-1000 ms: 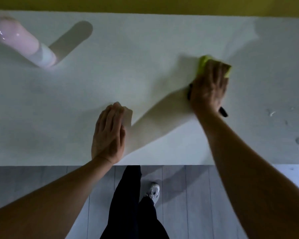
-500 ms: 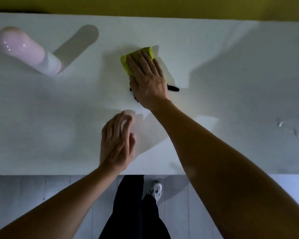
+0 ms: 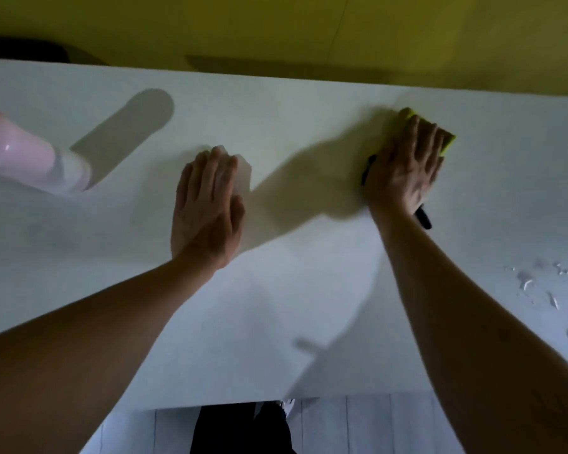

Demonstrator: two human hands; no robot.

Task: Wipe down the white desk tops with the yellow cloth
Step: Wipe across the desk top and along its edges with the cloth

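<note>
- Your right hand [image 3: 404,165] presses flat on the folded yellow cleaning cloth [image 3: 448,140], fingers spread wide over it; half a second ago the same hand and cloth were left of centre, just beyond your left hand, so the stroke has swept back to the right.
- The cloth now lies on the far right part of the white flat-topped table [image 3: 309,306], near the back edge; only its far corners show past the fingers.
- A slim black pen-like object [image 3: 423,217] shows under the right palm and wrist (its exact kind cannot be told).
- Your left hand [image 3: 207,204] lies open and flat on the table, holding nothing, bracing your weight much where it was before.
- The pink-and-white rounded bottle [image 3: 30,158] stands at the far left, well apart from the cloth.
- Water droplets [image 3: 551,290] remain on the near right of the table; judge that zone as not yet wiped, and direct coming strokes toward it.
- The far strip between both hands has now been passed twice; treat it as likely done.
</note>
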